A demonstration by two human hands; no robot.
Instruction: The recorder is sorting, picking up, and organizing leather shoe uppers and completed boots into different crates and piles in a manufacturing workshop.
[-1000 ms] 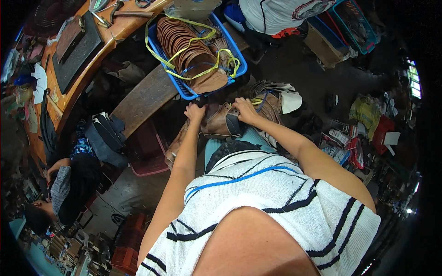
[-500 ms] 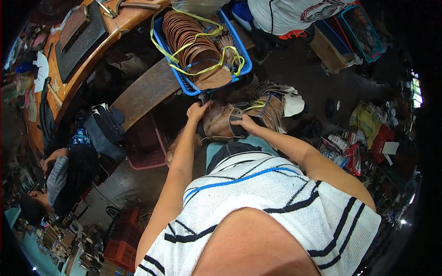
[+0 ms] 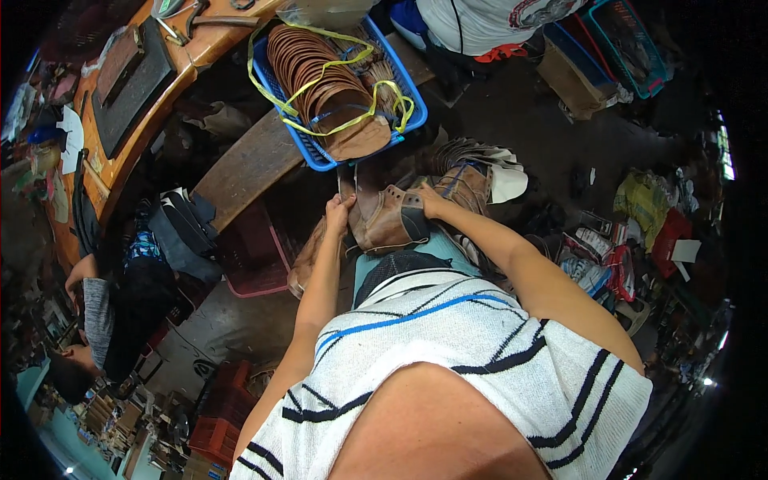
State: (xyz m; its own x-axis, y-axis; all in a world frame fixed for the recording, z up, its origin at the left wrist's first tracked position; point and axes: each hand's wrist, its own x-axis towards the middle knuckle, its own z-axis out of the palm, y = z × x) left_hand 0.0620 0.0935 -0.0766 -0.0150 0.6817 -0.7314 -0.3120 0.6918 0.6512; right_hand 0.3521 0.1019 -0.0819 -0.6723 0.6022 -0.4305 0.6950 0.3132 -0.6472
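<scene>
A brown leather shoe upper (image 3: 376,224), with a row of eyelets and a dark panel, lies spread over my lap. My left hand (image 3: 338,214) is closed on its left edge, where a narrow brown piece sticks up between thumb and fingers. At the other side, my right hand (image 3: 434,202) grips the upper by the edge near the eyelets; some of its fingers are hidden behind the leather. Right behind that hand is a stacked bundle of similar brown uppers (image 3: 468,182), fanned out with pale linings. Another brown leather piece (image 3: 306,260) hangs beside my left forearm.
Ahead stands a blue basket (image 3: 420,112) of stacked brown leather pieces and yellow ribbon, by a wooden plank (image 3: 252,164). A wooden workbench (image 3: 180,68) with tools curves along the left. A pink crate (image 3: 254,252) and another person (image 3: 108,312) are at left.
My right hand has shifted up and slightly right along the upper, uncovering its dark panel. My left hand has moved slightly down and a narrow brown piece now shows above it.
</scene>
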